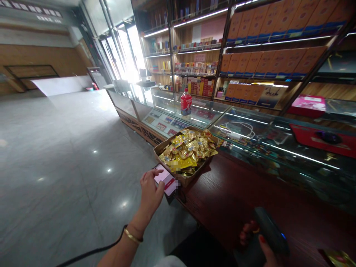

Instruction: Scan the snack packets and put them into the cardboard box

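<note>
A phone (167,181) with a lit pink and white screen lies tilted at the table's edge, against a cardboard box. Over its screen is my left hand (150,187), index finger and thumb apart, fingertips at the glass; it does not appear to grip the phone. My right hand (267,249) is wrapped around a dark handheld barcode scanner (271,228) that shows a small blue light. The cardboard box (191,180) is heaped with gold foil packets (191,146). Another gold packet (339,257) is cut off at the lower right corner.
The dark red tabletop (222,189) meets a glass display counter (258,129). On the counter are a red bottle (186,102), a white cable (239,129) and a mouse (328,137) on a red mat. Shelves with orange boxes (267,61) stand behind. Grey floor (83,167) extends left.
</note>
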A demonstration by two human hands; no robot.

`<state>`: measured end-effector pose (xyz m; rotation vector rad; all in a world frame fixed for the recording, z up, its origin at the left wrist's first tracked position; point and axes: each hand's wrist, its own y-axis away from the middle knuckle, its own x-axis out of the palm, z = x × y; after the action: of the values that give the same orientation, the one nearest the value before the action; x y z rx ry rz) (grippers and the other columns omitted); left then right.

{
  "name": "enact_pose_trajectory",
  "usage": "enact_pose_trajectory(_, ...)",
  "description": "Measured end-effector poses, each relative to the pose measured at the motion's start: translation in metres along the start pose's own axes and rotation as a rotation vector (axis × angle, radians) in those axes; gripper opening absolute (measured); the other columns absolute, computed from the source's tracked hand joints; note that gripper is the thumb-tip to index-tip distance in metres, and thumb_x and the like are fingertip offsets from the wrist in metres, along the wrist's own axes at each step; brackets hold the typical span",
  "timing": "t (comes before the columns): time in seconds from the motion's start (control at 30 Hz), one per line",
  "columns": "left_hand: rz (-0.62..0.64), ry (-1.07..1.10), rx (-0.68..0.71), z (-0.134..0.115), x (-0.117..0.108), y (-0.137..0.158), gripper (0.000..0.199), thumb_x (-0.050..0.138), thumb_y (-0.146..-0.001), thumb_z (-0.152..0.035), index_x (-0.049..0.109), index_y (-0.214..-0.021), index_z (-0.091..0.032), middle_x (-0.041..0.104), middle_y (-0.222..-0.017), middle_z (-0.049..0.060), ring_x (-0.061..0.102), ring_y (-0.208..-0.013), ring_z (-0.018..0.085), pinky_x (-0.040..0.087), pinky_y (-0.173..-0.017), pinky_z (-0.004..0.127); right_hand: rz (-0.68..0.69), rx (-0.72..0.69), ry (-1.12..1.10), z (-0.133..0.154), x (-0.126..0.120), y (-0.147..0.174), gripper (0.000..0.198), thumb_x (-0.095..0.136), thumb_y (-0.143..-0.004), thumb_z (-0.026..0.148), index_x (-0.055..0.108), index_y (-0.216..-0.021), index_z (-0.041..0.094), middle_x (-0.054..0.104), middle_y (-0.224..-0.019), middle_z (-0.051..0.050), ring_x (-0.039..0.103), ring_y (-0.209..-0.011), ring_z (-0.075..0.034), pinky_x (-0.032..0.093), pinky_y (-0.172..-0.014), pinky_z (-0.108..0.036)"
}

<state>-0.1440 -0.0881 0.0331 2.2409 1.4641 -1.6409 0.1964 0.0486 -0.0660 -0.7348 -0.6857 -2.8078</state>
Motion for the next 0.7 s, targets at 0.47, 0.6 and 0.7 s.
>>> enact_pose_trajectory(0.47, -0.006, -0.093, -0.026, 0.021, -0.004, 0.000, 0.025, 0.050, -0.076, -0.014, 0.053, -0.100, -0.021, 0.072, -0.113, 0.011, 0.059, -0.121, 0.034, 0.023, -0.113, 0.061, -0.010, 0.063, -0.021, 0.003, -0.003, -0.001, 0.047, 0.087, -0.059, 0.043, 0.067, -0.098, 0.026, 0.071, -0.081, 0.001, 0.067, -0.063, -0.019, 0.057, -0.056, -0.031)
enact_pose_trajectory(0.6, -0.071, -0.070, -0.016, 0.017, -0.010, 0.000, 0.030, 0.047, -0.079, -0.014, 0.053, -0.107, -0.020, 0.069, -0.112, 0.012, 0.058, -0.120, 0.032, 0.028, -0.112, 0.058, -0.009, 0.090, -0.020, 0.002, -0.007, -0.002, 0.051, 0.088, -0.057, 0.043, 0.066, -0.100, 0.026, 0.072, -0.084, 0.001, 0.068, -0.066, -0.020, 0.059, -0.059, -0.033)
enact_pose_trajectory(0.7, -0.069, -0.030, 0.025, 0.011, -0.011, 0.005, 0.025, 0.046, -0.080, -0.015, 0.050, -0.104, -0.023, 0.070, -0.111, 0.010, 0.060, -0.118, 0.030, 0.030, -0.112, 0.055, -0.009, 0.076, -0.016, 0.001, -0.007, 0.000, 0.049, 0.087, -0.060, 0.043, 0.066, -0.102, 0.026, 0.071, -0.085, 0.001, 0.068, -0.068, -0.019, 0.059, -0.061, -0.031)
